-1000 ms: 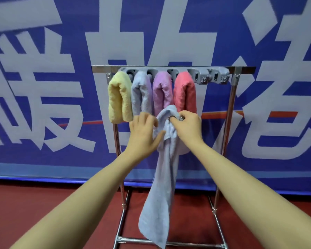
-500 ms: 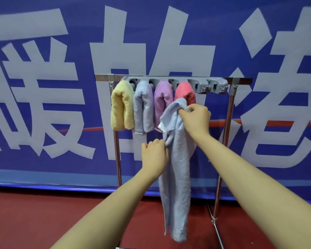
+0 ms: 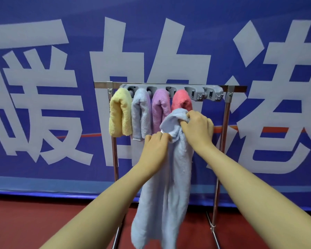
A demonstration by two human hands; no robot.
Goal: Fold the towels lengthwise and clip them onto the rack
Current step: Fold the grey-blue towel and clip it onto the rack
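left hand [image 3: 155, 146] – grips blue towel [image 3: 166, 186] | right hand [image 3: 197, 127] – grips its top

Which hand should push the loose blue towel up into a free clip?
Right, probably. The right hand grips the loose blue towel at its top, just below the empty clips. The left hand holds it lower, further from them.

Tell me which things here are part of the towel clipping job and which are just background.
Part of the job:
light blue towel in both hands
left hand
right hand
grey clip bar
rack
four clipped towels

Background:
blue banner
red floor
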